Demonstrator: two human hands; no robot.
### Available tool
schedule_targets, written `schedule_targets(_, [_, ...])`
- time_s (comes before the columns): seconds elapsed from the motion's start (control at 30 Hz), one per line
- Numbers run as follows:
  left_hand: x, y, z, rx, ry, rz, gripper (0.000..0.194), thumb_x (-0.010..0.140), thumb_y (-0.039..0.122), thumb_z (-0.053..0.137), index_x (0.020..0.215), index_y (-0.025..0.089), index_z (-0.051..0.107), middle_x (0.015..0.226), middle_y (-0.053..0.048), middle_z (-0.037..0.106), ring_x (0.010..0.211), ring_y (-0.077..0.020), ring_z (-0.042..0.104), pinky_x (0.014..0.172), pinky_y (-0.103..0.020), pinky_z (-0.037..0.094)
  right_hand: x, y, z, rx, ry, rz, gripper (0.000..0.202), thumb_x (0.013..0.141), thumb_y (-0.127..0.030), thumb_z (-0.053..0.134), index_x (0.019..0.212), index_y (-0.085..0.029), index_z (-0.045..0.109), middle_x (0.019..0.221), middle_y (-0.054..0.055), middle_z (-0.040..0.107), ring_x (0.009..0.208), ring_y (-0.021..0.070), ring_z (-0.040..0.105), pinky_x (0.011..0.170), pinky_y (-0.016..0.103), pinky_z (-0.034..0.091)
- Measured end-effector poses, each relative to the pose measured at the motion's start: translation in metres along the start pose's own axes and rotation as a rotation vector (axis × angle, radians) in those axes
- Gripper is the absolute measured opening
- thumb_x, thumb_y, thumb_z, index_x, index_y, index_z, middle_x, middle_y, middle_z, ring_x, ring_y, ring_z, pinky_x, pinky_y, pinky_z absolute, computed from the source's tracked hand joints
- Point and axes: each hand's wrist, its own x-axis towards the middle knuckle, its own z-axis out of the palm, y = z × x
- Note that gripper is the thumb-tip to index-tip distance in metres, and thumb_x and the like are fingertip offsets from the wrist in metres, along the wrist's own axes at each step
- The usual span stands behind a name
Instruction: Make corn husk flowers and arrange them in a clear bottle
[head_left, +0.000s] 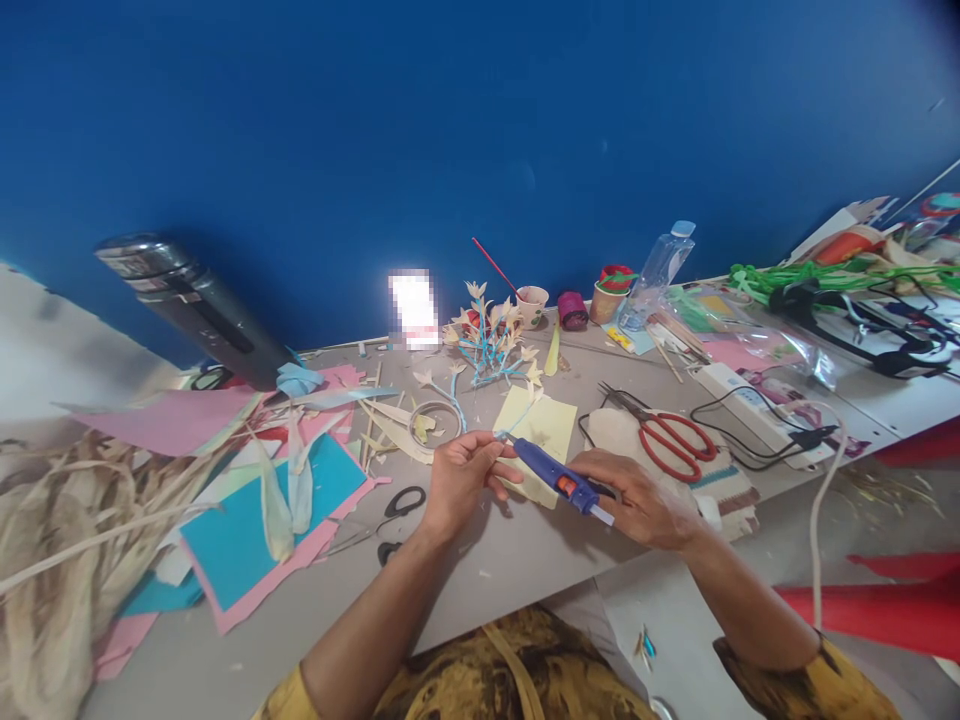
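Observation:
In my right hand (634, 497) is a blue glue gun (546, 468), its nozzle pointing left. My left hand (463, 480) is closed in a pinch on the lower end of a thin blue flower stem (514, 428). The nozzle is close to the left fingertips; whether it touches the stem I cannot tell. Beneath the stem and the gun lies a sheet of yellow paper (553, 418). Just beyond stands a cluster of pale husk flowers on blue stems (491, 350). A roll of tape (436, 425) lies beyond my left hand.
Red-handled scissors (679, 447) rest on a cloth at right, near a white power strip (750, 405) with cords. Black-handled scissors (406, 501) lie left of my left hand. Coloured paper (225, 530) and dried husks (75, 530) cover the left; a dark flask (202, 315) leans behind.

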Motion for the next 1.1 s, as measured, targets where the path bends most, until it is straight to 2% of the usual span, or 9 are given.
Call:
schedule_targets(0.23, [-0.001, 0.001, 0.002, -0.002, 0.011, -0.017, 0.022, 0.073, 0.029, 0.077, 0.08, 0.011, 0.065, 0.08, -0.012, 0.076, 0.054, -0.0192, 0.071, 0.038, -0.023, 0.051, -0.003, 0.001, 0.001, -0.005, 0.014, 0.01, 0.043, 0.103, -0.05, 0.041, 0.118, -0.017, 0.066, 0.103, 0.014, 0.073, 0.091, 0.0237, 0.067, 0.082, 0.036, 0.051])
schedule_targets(0.43, [0.003, 0.002, 0.0, -0.035, 0.035, -0.044, 0.023, 0.073, 0.028, 0.078, 0.079, 0.01, 0.065, 0.085, -0.015, 0.077, 0.052, -0.0174, 0.07, 0.037, -0.022, 0.049, -0.012, 0.002, -0.003, -0.105, 0.031, -0.001, 0.03, 0.094, -0.036, 0.06, 0.119, -0.019, 0.065, 0.104, 0.013, 0.073, 0.095, 0.0254, 0.067, 0.086, 0.039, 0.05])
schedule_targets(0.53, [0.003, 0.002, -0.002, -0.061, 0.063, -0.048, 0.024, 0.073, 0.028, 0.079, 0.08, 0.01, 0.064, 0.084, -0.014, 0.077, 0.049, -0.0149, 0.068, 0.036, -0.02, 0.047, -0.017, 0.005, -0.007, -0.271, -0.001, 0.078, 0.032, 0.089, -0.029, 0.066, 0.12, -0.02, 0.066, 0.108, 0.013, 0.072, 0.099, 0.0277, 0.066, 0.087, 0.04, 0.05])
schedule_targets(0.67, [-0.001, 0.007, -0.002, -0.095, 0.038, -0.035, 0.028, 0.072, 0.031, 0.081, 0.081, 0.011, 0.064, 0.083, -0.012, 0.077, 0.048, -0.0127, 0.066, 0.036, -0.019, 0.044, -0.019, 0.014, -0.008, -0.453, -0.05, 0.23, 0.033, 0.088, -0.034, 0.067, 0.118, -0.021, 0.069, 0.109, 0.013, 0.072, 0.098, 0.0288, 0.066, 0.084, 0.04, 0.052])
schedule_targets(0.73, [-0.004, 0.01, -0.001, -0.114, 0.005, -0.028, 0.031, 0.07, 0.033, 0.083, 0.081, 0.012, 0.064, 0.082, -0.011, 0.077, 0.047, -0.0124, 0.065, 0.036, -0.019, 0.043, -0.019, 0.017, -0.007, -0.49, -0.087, 0.268, 0.036, 0.087, -0.037, 0.068, 0.119, -0.021, 0.07, 0.111, 0.013, 0.071, 0.103, 0.0297, 0.065, 0.088, 0.041, 0.052])
schedule_targets(0.8, [-0.008, 0.015, 0.001, -0.132, -0.028, -0.032, 0.033, 0.068, 0.035, 0.085, 0.08, 0.012, 0.064, 0.08, -0.011, 0.077, 0.046, -0.0123, 0.065, 0.035, -0.018, 0.043, -0.018, 0.018, -0.007, -0.494, -0.077, 0.281, 0.043, 0.086, -0.04, 0.07, 0.125, -0.023, 0.068, 0.122, 0.014, 0.068, 0.112, 0.0319, 0.063, 0.096, 0.045, 0.05])
schedule_targets(0.9, [-0.013, 0.021, 0.006, -0.147, -0.072, -0.059, 0.036, 0.064, 0.037, 0.087, 0.077, 0.012, 0.065, 0.077, -0.01, 0.077, 0.044, -0.0121, 0.064, 0.033, -0.018, 0.042, -0.011, 0.009, -0.009, -0.39, 0.119, 0.29, 0.036, 0.089, -0.043, 0.067, 0.122, -0.028, 0.07, 0.129, 0.012, 0.066, 0.117, 0.0327, 0.061, 0.099, 0.05, 0.049])
schedule_targets(1.0, [-0.019, 0.024, 0.013, -0.153, -0.13, -0.096, 0.037, 0.062, 0.037, 0.088, 0.077, 0.012, 0.066, 0.076, -0.009, 0.077, 0.042, -0.012, 0.063, 0.031, -0.018, 0.041, 0.006, -0.01, -0.007, -0.024, 0.337, 0.323, 0.027, 0.094, -0.042, 0.06, 0.109, -0.026, 0.075, 0.109, 0.01, 0.072, 0.096, 0.0257, 0.067, 0.083, 0.04, 0.057])
schedule_targets(1.1, [-0.026, 0.024, 0.017, -0.163, -0.22, -0.13, 0.035, 0.064, 0.037, 0.088, 0.077, 0.013, 0.066, 0.077, -0.011, 0.078, 0.041, -0.0132, 0.063, 0.03, -0.018, 0.041, 0.027, -0.026, 0.002, 0.444, 0.334, 0.373, 0.037, 0.088, -0.047, 0.068, 0.112, -0.02, 0.074, 0.102, 0.008, 0.073, 0.078, 0.0188, 0.065, 0.065, 0.031, 0.056])
